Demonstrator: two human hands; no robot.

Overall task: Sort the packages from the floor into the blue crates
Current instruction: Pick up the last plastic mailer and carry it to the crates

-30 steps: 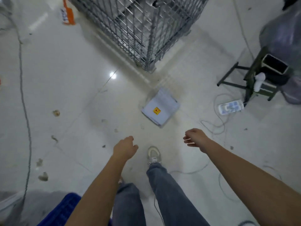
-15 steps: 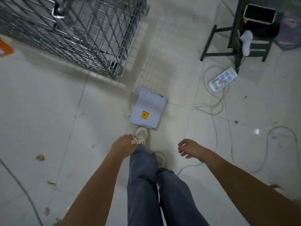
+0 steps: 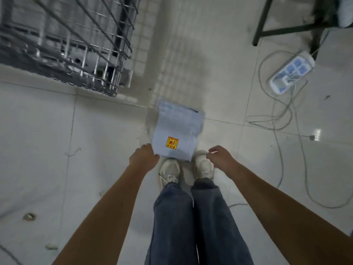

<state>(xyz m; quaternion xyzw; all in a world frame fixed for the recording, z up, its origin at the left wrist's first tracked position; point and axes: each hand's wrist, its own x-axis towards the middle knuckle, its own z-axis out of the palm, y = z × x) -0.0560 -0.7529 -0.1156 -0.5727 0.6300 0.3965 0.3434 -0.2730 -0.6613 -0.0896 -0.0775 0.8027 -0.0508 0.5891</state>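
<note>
Step in hand: the reach for a pale-blue package (image 3: pixel 176 131) lying flat on the floor (image 3: pixel 47 131) just beyond the shoes. Left hand (image 3: pixel 143 157) sits at its near-left corner, right hand (image 3: pixel 219 156) beside its near-right — both loosely curled, holding nothing. Next move: pinch both near corners and lift. Wire cage (image 3: pixel 63 41) far left — contents indistinct. No blue crate in view.

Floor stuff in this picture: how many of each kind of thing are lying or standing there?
Pale blue package with a yellow sticker: 1
Wire cage: 1
White power strip: 1
Dark stand, legs only: 1
Total: 4
</note>
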